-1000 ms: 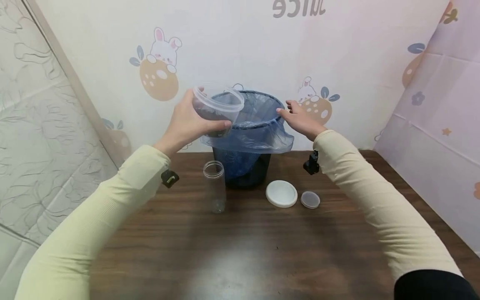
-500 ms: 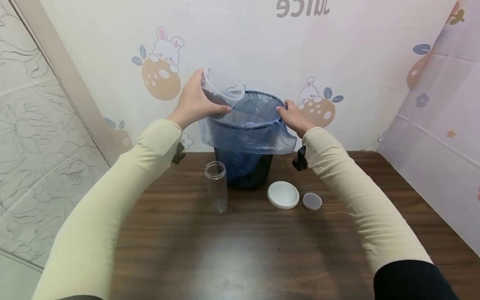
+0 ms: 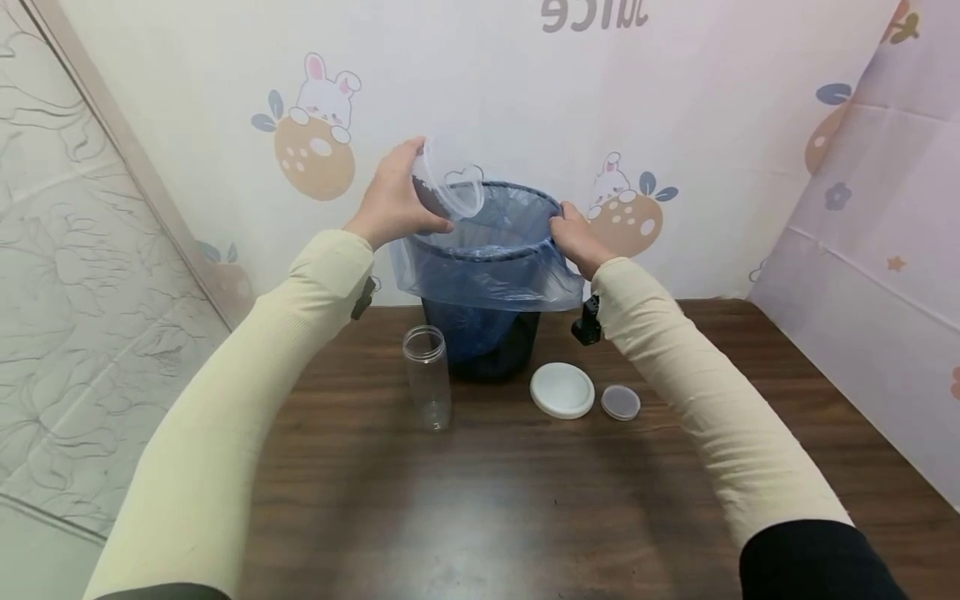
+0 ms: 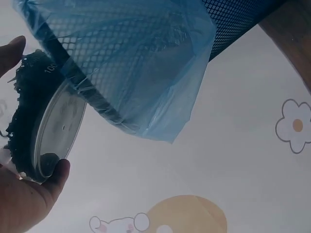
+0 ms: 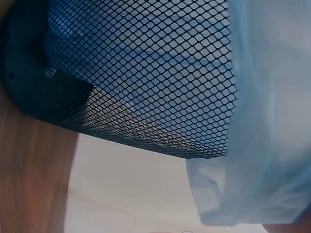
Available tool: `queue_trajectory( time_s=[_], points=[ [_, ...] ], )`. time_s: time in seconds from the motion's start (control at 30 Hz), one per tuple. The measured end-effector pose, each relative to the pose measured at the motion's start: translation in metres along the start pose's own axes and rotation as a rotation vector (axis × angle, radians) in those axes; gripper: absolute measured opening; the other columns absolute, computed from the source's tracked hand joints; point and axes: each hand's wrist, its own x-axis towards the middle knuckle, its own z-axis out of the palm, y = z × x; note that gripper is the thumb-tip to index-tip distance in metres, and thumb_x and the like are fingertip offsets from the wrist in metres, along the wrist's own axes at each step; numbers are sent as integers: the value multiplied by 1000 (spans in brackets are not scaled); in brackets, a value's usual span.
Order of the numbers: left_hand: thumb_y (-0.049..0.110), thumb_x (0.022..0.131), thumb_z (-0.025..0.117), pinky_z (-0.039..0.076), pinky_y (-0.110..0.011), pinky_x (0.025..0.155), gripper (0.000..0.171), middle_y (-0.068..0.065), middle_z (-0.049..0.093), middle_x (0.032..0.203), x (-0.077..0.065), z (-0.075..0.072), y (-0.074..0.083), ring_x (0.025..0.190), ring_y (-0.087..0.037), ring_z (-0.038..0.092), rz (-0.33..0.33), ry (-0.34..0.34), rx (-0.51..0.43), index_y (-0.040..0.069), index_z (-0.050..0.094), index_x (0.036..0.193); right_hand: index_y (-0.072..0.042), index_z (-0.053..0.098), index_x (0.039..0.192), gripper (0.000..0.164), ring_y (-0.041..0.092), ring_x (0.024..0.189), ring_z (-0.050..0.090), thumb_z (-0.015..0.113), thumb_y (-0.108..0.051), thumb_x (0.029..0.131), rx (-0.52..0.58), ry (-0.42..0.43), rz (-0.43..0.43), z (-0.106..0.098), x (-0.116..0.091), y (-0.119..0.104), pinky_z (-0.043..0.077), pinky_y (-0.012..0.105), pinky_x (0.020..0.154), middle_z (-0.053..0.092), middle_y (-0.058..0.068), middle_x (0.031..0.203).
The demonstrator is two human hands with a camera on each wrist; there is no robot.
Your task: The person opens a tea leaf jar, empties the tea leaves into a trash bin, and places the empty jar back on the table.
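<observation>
My left hand (image 3: 396, 200) grips a clear plastic tub (image 3: 442, 187) with dark contents, tipped steeply over the left rim of a black mesh bin (image 3: 487, 342) lined with a blue bag (image 3: 487, 267). In the left wrist view the tub (image 4: 46, 131) lies on its side against the bag's edge (image 4: 146, 77), dark crumbs packed inside. My right hand (image 3: 573, 237) grips the bin's right rim over the bag. The right wrist view shows only the mesh wall (image 5: 141, 82) and the bag (image 5: 272, 116).
A clear lidless jar (image 3: 427, 377) stands on the brown table (image 3: 495, 500) left of the bin. A white round lid (image 3: 562, 389) and a small clear lid (image 3: 620, 402) lie to the bin's right. Patterned sheets wall in the back and right.
My left hand has lifted the tub and tipped it further over the bin's rim. My right hand has closed round the right rim.
</observation>
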Motion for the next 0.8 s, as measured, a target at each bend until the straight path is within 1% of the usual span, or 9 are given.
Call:
queue_trajectory(
  time_s=[0.1, 0.27, 0.4, 0.6, 0.8],
  points=[
    [18, 62, 89, 24, -32, 109, 109, -12, 35, 147, 1, 3, 0, 135, -25, 29, 26, -8, 19, 5, 24, 149, -3, 5, 152, 57, 27, 143, 7, 21, -15, 99, 1, 10, -5, 1, 0, 1, 12, 38, 114, 8, 15, 158],
    [13, 60, 89, 21, -32, 111, 109, -14, 36, 146, 5, 8, 1, 135, -29, 29, 93, -24, 68, 3, 25, 148, -3, 2, 152, 56, 26, 144, 4, 21, -17, 101, 0, 5, -16, 1, -1, 3, 9, 36, 114, 5, 14, 158],
    [10, 58, 89, 20, -30, 111, 108, -13, 36, 146, 7, 10, 3, 136, -29, 27, 129, -42, 98, 4, 27, 147, -3, 1, 152, 57, 25, 144, 3, 21, -18, 101, 2, -4, -27, 1, -1, 3, 8, 35, 114, 3, 13, 158],
    [6, 56, 89, 20, -33, 111, 107, -12, 36, 146, 8, 12, 5, 136, -28, 26, 166, -61, 134, 7, 31, 146, -5, -1, 153, 57, 24, 144, 1, 20, -19, 102, 6, -25, -27, 1, -2, 2, 7, 35, 114, 2, 12, 159],
    [6, 59, 88, 21, -37, 111, 105, -10, 35, 148, 7, 14, 6, 138, -27, 24, 193, -78, 226, 9, 31, 146, -4, 0, 152, 57, 23, 144, 1, 21, -19, 102, 12, -23, -34, 3, -3, 2, 6, 34, 114, 1, 12, 159]
  ],
)
